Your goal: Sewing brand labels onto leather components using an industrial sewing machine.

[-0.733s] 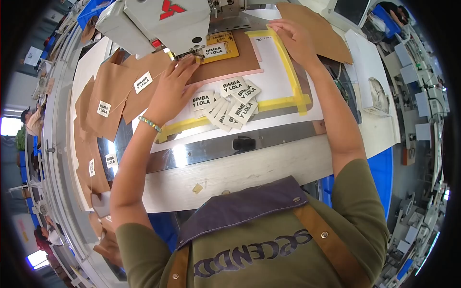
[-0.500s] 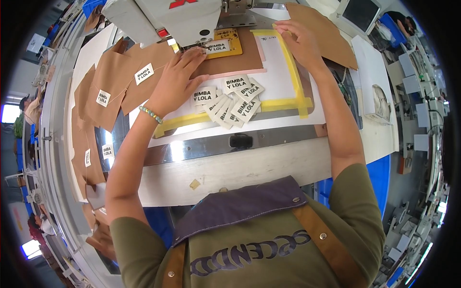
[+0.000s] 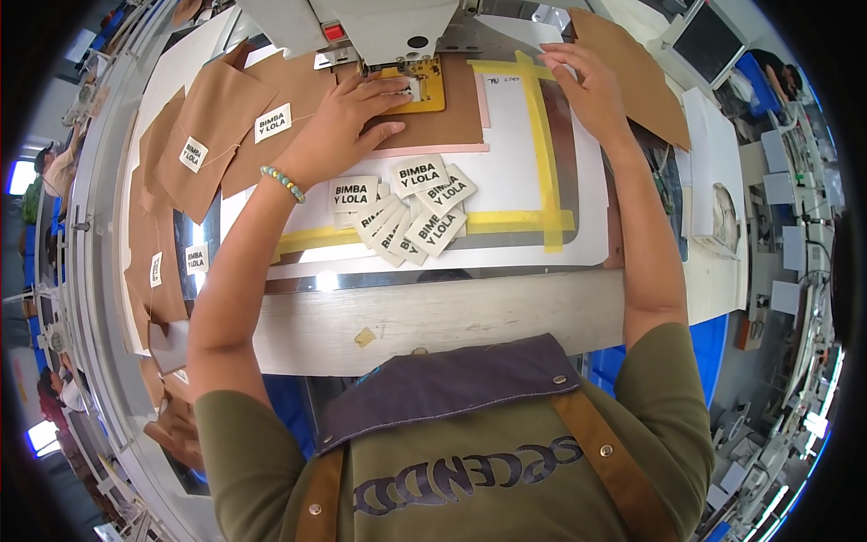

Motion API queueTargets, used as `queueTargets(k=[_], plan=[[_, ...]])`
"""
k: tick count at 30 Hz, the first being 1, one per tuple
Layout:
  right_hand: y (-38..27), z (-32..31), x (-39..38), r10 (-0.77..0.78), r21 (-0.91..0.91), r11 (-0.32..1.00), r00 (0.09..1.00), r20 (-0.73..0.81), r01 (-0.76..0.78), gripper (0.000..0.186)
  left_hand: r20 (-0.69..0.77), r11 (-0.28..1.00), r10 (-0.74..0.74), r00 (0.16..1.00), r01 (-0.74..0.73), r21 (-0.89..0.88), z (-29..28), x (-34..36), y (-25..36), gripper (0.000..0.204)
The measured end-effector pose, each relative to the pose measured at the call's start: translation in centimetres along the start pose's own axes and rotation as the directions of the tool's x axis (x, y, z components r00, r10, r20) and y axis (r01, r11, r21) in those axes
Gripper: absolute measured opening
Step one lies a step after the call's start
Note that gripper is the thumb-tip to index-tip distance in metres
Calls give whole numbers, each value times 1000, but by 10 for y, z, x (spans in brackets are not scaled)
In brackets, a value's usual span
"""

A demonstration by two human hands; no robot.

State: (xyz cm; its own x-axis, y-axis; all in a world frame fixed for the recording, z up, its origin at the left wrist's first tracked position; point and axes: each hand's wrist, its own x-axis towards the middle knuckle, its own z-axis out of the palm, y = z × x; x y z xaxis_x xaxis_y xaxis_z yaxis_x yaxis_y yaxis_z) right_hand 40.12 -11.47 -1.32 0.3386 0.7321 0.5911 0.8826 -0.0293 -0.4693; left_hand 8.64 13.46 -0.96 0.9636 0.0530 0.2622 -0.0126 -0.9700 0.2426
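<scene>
My left hand (image 3: 357, 117) lies palm down, fingers stretched, across a yellow template (image 3: 431, 90) just below the sewing machine's head (image 3: 384, 27). A white printed label shows partly in the template's opening, beside my fingertips. Under the template is a brown piece of material (image 3: 452, 128) with pink edge strips. These rest on a white sheet (image 3: 510, 144) bordered with yellow tape. My right hand (image 3: 589, 95) is by the sheet's far right taped corner, its fingers apart and slightly bent, holding nothing visible. Several loose white labels (image 3: 420, 174) lie fanned in a pile nearer me.
Brown pieces, some bearing labels (image 3: 273, 124), overlap at the left, joined by thread. Another brown sheet (image 3: 632, 81) lies at the far right, near a screen (image 3: 706, 45). A white box-like part (image 3: 718, 208) stands at the right. The pale table edge (image 3: 470, 312) runs before me.
The taped sheet, with the template, brown piece and label pile, has slid toward me and left, covering more of the dark metal strip. My left hand moved with it.
</scene>
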Motion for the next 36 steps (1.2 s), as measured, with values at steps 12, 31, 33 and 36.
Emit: queueTargets(k=[12,31,33,36], plan=[[5,0,1,12,-24,1000,1000,20,-12,23,-7,998,-6,1000,6,55,-2,1,5,40],[-4,8,-3,-85,-64,994,996,36,87,20,-56,999,-24,998,27,44,3,15,-16,45],[-6,10,-4,-118,-32,992,992,41,119,20,20,990,-136,990,137,-40,-7,15,-13,47],[-22,12,-2,-180,38,983,979,100,177,23,49,968,-236,971,239,-71,-9,7,-24,53]])
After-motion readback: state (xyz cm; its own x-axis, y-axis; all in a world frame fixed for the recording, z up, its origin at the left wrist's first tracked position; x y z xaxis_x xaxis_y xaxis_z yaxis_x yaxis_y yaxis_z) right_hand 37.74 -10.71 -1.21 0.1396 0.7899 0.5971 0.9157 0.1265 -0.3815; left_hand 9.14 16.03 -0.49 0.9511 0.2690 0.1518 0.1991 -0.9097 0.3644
